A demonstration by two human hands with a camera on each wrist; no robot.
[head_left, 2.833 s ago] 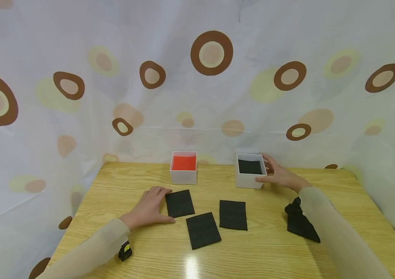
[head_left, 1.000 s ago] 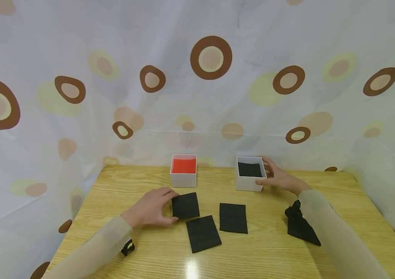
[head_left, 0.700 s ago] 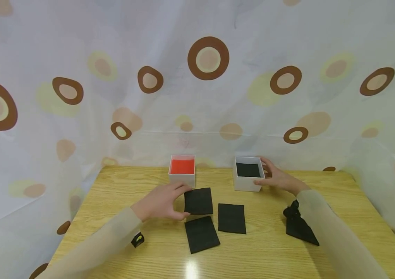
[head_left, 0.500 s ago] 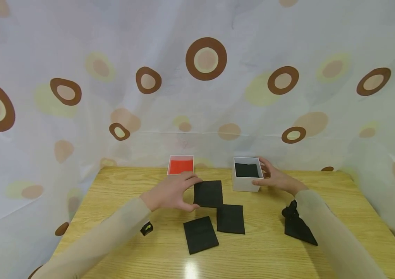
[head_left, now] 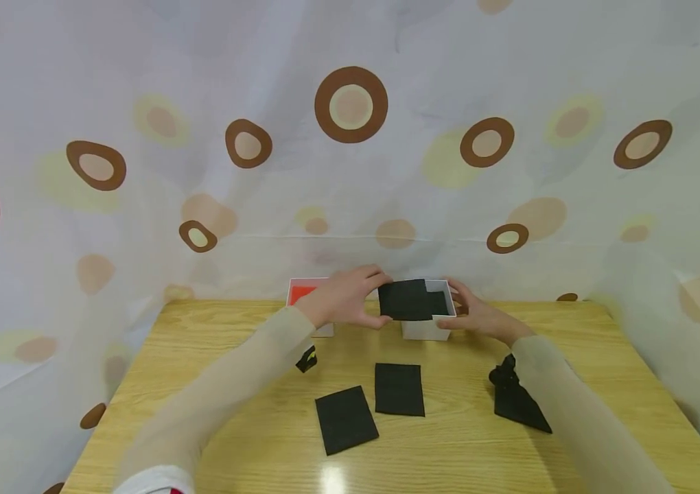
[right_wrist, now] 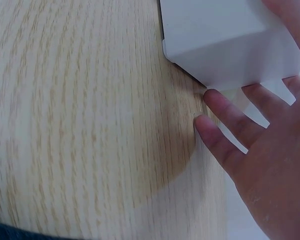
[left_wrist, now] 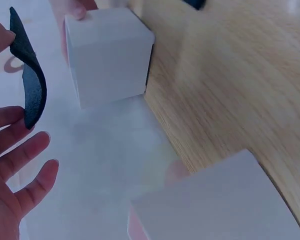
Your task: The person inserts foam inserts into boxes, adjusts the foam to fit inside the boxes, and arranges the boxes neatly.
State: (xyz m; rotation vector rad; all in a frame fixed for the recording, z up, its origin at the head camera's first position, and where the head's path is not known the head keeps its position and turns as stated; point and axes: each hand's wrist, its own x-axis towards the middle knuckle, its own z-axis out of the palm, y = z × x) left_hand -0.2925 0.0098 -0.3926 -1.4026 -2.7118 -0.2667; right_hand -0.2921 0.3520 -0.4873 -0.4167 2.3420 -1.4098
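Observation:
My left hand (head_left: 376, 302) pinches a black square pad (head_left: 408, 300) by its left edge and holds it just above a white box with a black lining (head_left: 425, 329). The left wrist view shows the pad (left_wrist: 30, 85) curved between thumb and fingers, beside that box (left_wrist: 110, 55). My right hand (head_left: 458, 305) cups the box's right side, thumb on the front and fingers round the back. From the right wrist, the white box (right_wrist: 230, 40) sits against the right hand (right_wrist: 260, 145), whose fingers spread down to the wooden table (right_wrist: 90, 125).
A white box with a red lining (head_left: 300, 293) stands behind my left wrist, also close in the left wrist view (left_wrist: 225, 200). Two black pads (head_left: 346, 418) (head_left: 399, 389) lie flat mid-table. Spotted cloth walls (head_left: 350, 171) surround the table (head_left: 572, 357).
My left hand lifted the leftmost black pad off the table and carried it right and back, over the black-lined box. The right hand stayed on that box.

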